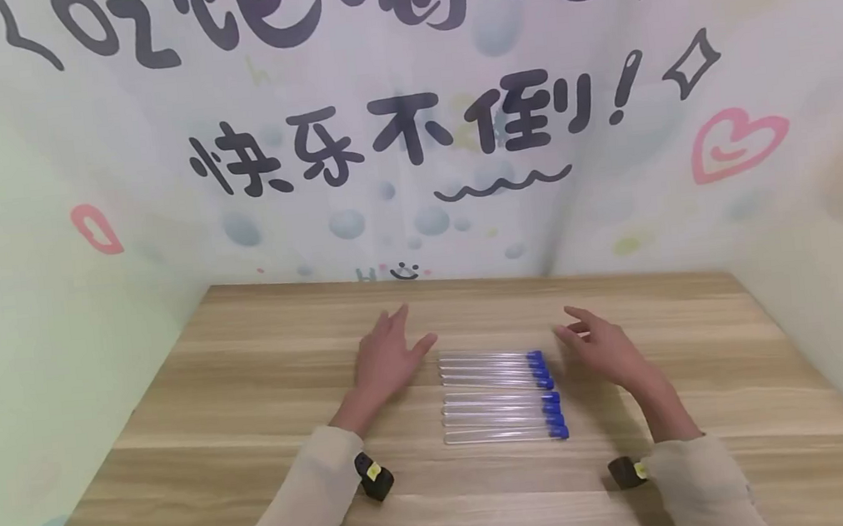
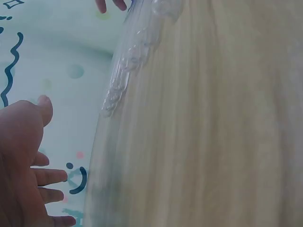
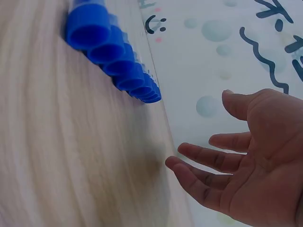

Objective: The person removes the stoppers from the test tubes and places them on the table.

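Several clear test tubes (image 1: 490, 401) with blue caps lie side by side on the wooden table, their capped ends toward the right. At the rounded, uncapped ends is the left hand (image 1: 388, 359), fingers spread and holding nothing. The right hand (image 1: 604, 351) hovers just beyond the caps, its fingers loosely extended and apart from the tubes. In the right wrist view the blue caps (image 3: 89, 28) form a row, with the right palm (image 3: 265, 156) bare. The left wrist view shows the clear tube ends (image 2: 135, 54) and the left hand (image 2: 21, 156) with nothing in it.
The wooden table (image 1: 250, 370) meets a printed wall sheet (image 1: 401, 198) with dark lettering at its back edge. Pale walls stand at left and right. A small black camera is worn on each wrist (image 1: 375, 476).
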Available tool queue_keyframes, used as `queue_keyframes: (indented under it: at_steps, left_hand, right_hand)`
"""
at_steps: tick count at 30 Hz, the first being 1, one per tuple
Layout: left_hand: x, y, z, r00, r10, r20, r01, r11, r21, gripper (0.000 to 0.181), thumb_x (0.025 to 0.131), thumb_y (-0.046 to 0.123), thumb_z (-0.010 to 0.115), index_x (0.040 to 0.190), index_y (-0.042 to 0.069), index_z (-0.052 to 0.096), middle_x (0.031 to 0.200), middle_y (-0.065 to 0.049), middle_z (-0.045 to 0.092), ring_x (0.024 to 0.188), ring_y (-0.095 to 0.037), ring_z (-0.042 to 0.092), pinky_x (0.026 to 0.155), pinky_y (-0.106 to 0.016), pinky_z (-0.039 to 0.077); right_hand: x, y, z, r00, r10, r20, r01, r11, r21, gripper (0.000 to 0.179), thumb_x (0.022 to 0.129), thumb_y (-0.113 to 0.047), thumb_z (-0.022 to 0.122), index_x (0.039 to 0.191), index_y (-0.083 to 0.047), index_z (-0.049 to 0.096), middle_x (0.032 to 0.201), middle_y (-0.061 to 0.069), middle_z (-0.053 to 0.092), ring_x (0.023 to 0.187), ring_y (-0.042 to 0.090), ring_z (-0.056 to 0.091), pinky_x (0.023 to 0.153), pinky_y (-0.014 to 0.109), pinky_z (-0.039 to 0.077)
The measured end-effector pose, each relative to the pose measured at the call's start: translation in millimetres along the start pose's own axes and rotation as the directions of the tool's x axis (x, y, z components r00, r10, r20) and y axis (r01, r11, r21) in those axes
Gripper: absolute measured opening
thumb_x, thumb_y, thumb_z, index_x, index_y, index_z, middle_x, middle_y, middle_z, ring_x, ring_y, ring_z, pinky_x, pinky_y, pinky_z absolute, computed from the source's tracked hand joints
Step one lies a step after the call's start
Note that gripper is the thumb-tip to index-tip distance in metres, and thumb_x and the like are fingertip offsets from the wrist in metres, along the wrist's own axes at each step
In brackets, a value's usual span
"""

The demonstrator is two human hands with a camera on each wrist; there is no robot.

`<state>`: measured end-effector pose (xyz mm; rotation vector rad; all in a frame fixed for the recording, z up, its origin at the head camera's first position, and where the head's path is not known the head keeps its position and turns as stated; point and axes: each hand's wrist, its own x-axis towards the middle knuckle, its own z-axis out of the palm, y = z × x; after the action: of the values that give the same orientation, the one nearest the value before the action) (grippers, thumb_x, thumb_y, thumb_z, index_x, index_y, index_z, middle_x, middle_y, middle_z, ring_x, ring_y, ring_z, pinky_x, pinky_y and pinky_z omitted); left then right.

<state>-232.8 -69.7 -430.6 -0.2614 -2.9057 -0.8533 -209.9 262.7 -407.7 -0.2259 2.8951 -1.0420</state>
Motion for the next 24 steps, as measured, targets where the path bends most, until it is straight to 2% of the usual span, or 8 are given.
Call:
queue_keyframes:
  at_steps: [4,8,14,18,20,24]
  left_hand:
    - [-3.5,4.5,3.7,0.999,-0.040,-0.032,0.038,0.998,-0.056,0.069,0.094,0.052,0.052,0.147,0.010,0.036,0.144,-0.020,0.041,0.133,-0.037,0.036,0.102,-0.059,0.030]
    - [-5.6,7.5,9.7,0.995,-0.069,-0.075,0.061,0.993,-0.097,0.063,0.094,0.049,0.054,0.142,0.009,0.045,0.135,-0.013,0.053,0.125,-0.035,0.046,0.098,-0.055,0.036]
    - [-16.3,9.2,22.3,0.991,-0.117,-0.071,0.104,0.981,-0.161,0.053,0.093,0.045,0.057,0.130,0.007,0.057,0.117,-0.007,0.064,0.109,-0.031,0.056,0.087,-0.049,0.044]
    - [-22.3,8.5,27.3,0.988,-0.111,-0.108,0.084,0.971,-0.225,0.038,0.093,0.036,0.061,0.116,0.006,0.066,0.106,-0.006,0.067,0.100,-0.027,0.058,0.083,-0.043,0.046]
    - [-22.2,8.2,28.5,0.986,-0.100,-0.131,0.063,0.963,-0.263,0.031,0.092,0.030,0.063,0.110,0.005,0.068,0.101,-0.007,0.067,0.095,-0.026,0.060,0.080,-0.041,0.048]
    - [-19.7,8.9,30.3,0.985,-0.105,-0.139,0.052,0.938,-0.343,0.022,0.090,0.019,0.067,0.104,0.002,0.070,0.094,-0.007,0.066,0.087,-0.021,0.061,0.076,-0.037,0.050]
  right_hand:
    - [0.6,3.6,4.0,1.000,0.017,-0.002,-0.017,0.999,0.033,0.065,0.100,-0.042,0.046,0.144,0.003,0.033,0.125,0.029,0.055,0.116,0.045,0.051,0.092,0.054,0.043]
    - [1.8,5.4,11.2,1.000,0.010,-0.008,-0.010,1.000,0.026,0.056,0.100,-0.037,0.049,0.138,0.003,0.043,0.118,0.027,0.060,0.111,0.043,0.055,0.090,0.053,0.045]
    - [1.1,8.0,27.1,1.000,0.010,-0.015,-0.010,1.000,-0.028,0.033,0.097,-0.026,0.056,0.116,0.001,0.064,0.105,0.016,0.067,0.098,0.034,0.061,0.083,0.047,0.049]
    - [0.3,7.5,33.3,1.000,-0.004,-0.012,0.003,0.999,-0.050,0.025,0.096,-0.023,0.059,0.104,-0.003,0.070,0.098,0.009,0.068,0.091,0.026,0.062,0.080,0.045,0.049]
    - [0.9,6.6,33.5,1.000,-0.023,-0.018,0.022,0.999,-0.050,0.023,0.095,-0.022,0.060,0.103,-0.003,0.070,0.097,0.008,0.068,0.089,0.025,0.062,0.079,0.045,0.049]
    - [3.4,7.0,30.2,0.997,-0.062,-0.037,0.059,0.997,-0.057,0.020,0.095,-0.019,0.060,0.103,-0.004,0.071,0.097,0.008,0.069,0.091,0.026,0.063,0.080,0.046,0.049]
